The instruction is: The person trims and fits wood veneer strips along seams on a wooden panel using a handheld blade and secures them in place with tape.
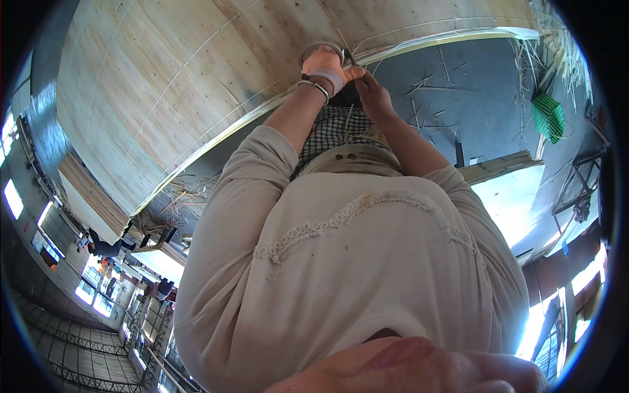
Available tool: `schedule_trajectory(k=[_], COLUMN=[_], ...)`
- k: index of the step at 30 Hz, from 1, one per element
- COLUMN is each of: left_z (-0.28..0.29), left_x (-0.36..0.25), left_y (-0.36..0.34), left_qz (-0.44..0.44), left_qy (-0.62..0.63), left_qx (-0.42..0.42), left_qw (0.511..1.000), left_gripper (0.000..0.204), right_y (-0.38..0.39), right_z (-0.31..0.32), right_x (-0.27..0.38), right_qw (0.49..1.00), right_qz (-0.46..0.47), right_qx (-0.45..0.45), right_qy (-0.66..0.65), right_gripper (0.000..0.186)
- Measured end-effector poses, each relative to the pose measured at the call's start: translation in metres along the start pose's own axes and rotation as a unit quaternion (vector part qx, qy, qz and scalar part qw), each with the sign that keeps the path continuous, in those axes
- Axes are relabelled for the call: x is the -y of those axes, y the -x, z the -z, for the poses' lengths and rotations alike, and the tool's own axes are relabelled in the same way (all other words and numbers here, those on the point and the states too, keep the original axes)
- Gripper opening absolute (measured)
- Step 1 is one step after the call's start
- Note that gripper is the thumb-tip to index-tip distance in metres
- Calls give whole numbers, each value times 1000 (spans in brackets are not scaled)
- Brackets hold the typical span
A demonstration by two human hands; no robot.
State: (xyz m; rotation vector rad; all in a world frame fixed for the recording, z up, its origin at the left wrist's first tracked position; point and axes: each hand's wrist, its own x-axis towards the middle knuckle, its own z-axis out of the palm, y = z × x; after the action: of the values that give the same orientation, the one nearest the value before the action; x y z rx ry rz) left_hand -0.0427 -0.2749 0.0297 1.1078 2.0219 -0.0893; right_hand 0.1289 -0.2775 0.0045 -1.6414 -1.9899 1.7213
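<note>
My left hand (325, 64), in an orange-pink glove with a pale knit cuff, is at the edge of a large wooden panel (190, 72). Its fingers are curled around a round, ring-shaped thing (305, 51), perhaps a roll of tape, mostly covered by the hand. Close beside it, my bare right hand (375, 97) has its fingers drawn together at the panel's edge. A thin dark piece (352, 57) shows between the two hands; what the right fingers pinch is too small to make out. A bracelet (314, 87) circles my left wrist.
Thin wood strips (436, 88) lie scattered on the grey floor, with a bundle of pale strips (563, 49) at the far right. A green woven bag (548, 118) rests near it. Stacked boards (92, 190) stand at the left. Other people are in the distance.
</note>
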Motion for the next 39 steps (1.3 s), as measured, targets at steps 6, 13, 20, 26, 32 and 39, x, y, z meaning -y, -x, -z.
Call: schedule_trajectory(k=[6, 13, 20, 26, 32, 39], left_z=[-3, -21, -4, -16, -22, -81], left_x=[-18, -10, -49, -64, -50, 33], left_y=[10, 4, -22, -31, -17, 75], left_qz=[-31, -44, -111, -11, -96, -118], left_qy=[-39, 19, -151, -120, -186, -130], left_qx=[-51, -178, -196, -116, -80, -10], left_qw=[997, 983, 962, 986, 975, 984], left_gripper=[80, 56, 34, 20, 19, 23], right_y=[-17, 38, 69, 73, 63, 38], right_z=[13, 52, 77, 88, 83, 69], right_x=[-54, -52, -57, -65, -77, -72], right_qw=[994, 986, 981, 968, 976, 983], right_qz=[-71, -77, -88, -148, -103, -59], right_qx=[-53, -68, -57, -56, -95, -175], right_qy=[-63, -132, -164, -194, -168, 17], right_gripper=[46, 49, 44, 44, 47, 54])
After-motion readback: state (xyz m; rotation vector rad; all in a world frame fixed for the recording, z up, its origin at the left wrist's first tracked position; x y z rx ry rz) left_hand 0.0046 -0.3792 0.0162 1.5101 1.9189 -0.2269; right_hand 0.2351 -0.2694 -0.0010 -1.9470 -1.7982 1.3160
